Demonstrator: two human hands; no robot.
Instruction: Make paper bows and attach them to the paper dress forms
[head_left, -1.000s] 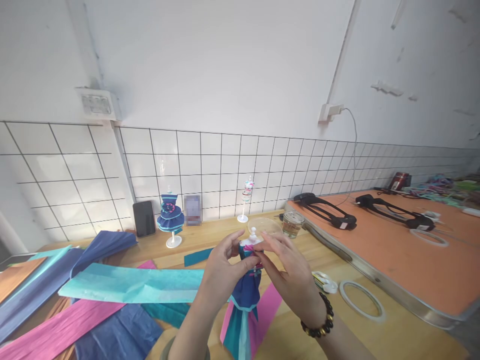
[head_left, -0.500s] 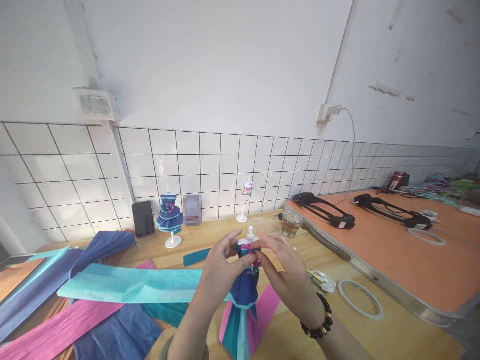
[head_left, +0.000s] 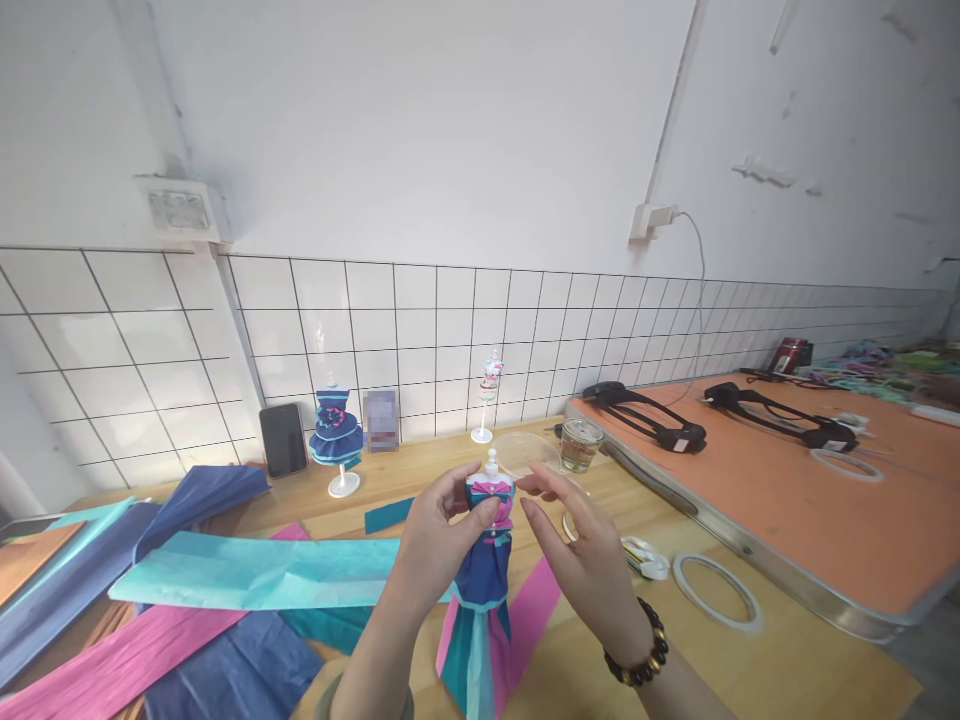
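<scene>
A small mannequin (head_left: 484, 570) in a blue, teal and pink paper dress stands upright between my hands, with a pink bow at its chest and a long striped skirt. My left hand (head_left: 442, 535) holds its upper body from the left, thumb across the front. To its right is my right hand (head_left: 577, 540), thumb and fingers apart with nothing between them, fingertips near the mannequin's shoulder. A black beaded bracelet circles the right wrist.
Crepe paper strips (head_left: 262, 570) cover the left of the wooden table. Behind stand a phone (head_left: 283, 440), a blue-dressed mannequin (head_left: 335, 430), a smaller mannequin (head_left: 490, 385) and a glass cup (head_left: 581, 445). A tape roll (head_left: 716, 590) lies right; black devices (head_left: 645, 415) rest on an orange surface.
My right hand has come away from the dress front and its fingers have opened. The pink bow now shows. My left hand still holds the mannequin, and the view has shifted slightly.
</scene>
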